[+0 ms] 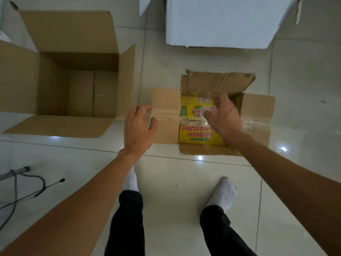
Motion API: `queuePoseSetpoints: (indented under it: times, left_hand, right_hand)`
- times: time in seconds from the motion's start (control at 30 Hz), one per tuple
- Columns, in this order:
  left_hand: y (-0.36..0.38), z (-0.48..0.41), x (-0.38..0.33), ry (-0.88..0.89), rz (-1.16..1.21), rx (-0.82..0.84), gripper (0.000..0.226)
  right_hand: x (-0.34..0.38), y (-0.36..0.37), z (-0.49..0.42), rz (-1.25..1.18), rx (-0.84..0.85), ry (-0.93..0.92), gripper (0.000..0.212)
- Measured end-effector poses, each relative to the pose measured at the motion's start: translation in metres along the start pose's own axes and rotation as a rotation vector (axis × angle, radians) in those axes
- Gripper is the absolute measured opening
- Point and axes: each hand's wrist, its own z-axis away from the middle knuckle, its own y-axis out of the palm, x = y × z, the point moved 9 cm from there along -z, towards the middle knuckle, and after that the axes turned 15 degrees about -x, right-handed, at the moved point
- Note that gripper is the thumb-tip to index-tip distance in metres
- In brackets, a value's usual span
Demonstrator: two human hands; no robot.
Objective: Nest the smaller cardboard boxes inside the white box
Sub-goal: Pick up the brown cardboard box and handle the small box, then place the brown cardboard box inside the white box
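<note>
A small brown cardboard box (256,115) with yellow printed sides sits on the floor in front of me, its four flaps spread open. My left hand (138,126) hovers over the box's left flap (165,102), fingers apart, holding nothing. Over the box's opening, my right hand (224,115) has its fingers spread; I cannot tell whether it touches the box. A larger open brown box (77,74) stands at the left. The white box (219,21) stands at the top, beyond the small box, only partly in view.
The floor is glossy white tile (184,182). My two legs in black trousers and white socks (226,194) stand just behind the small box. A grey pole with a dark cord (36,182) lies at the lower left.
</note>
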Motion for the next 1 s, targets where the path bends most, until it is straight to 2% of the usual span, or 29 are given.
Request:
queuePoseSetpoints:
  times: [0.13,0.27,0.37,0.53,0.6,0.73,0.83,1.0]
  left_hand:
    - [-0.033,-0.023,0.021,-0.001,0.048,0.028,0.022]
    - [-0.079,-0.061,0.064,-0.035,0.061,-0.004,0.017]
    - [-0.108,-0.088,0.114,-0.091,0.007,0.007,0.020]
    - [-0.149,-0.133,0.213,-0.226,-0.180,-0.033,0.027]
    - [-0.160,-0.147,0.248,-0.248,-0.330,-0.046,0.036]
    - [-0.174,-0.167,0.307,-0.295,-0.613,-0.011,0.072]
    - [-0.192,-0.182,0.335,-0.353,-0.604,-0.085,0.092]
    - [-0.217,-0.190,0.381,-0.633,-0.435,-0.128,0.107]
  right_hand:
    - [0.043,0.049,0.016,-0.091,0.154,0.094,0.034]
    - [0.085,0.096,0.023,-0.128,0.200,0.186,0.036]
    - [0.112,0.129,0.024,-0.139,0.200,0.224,0.046]
    - [0.142,0.171,0.018,-0.193,0.101,0.330,0.069]
    - [0.149,0.182,0.018,-0.198,0.068,0.349,0.068]
    - [0.162,0.197,0.021,-0.188,0.027,0.377,0.059]
    - [0.171,0.204,0.024,-0.141,0.022,0.343,0.049]
    - [0.180,0.213,0.031,-0.119,0.051,0.311,0.024]
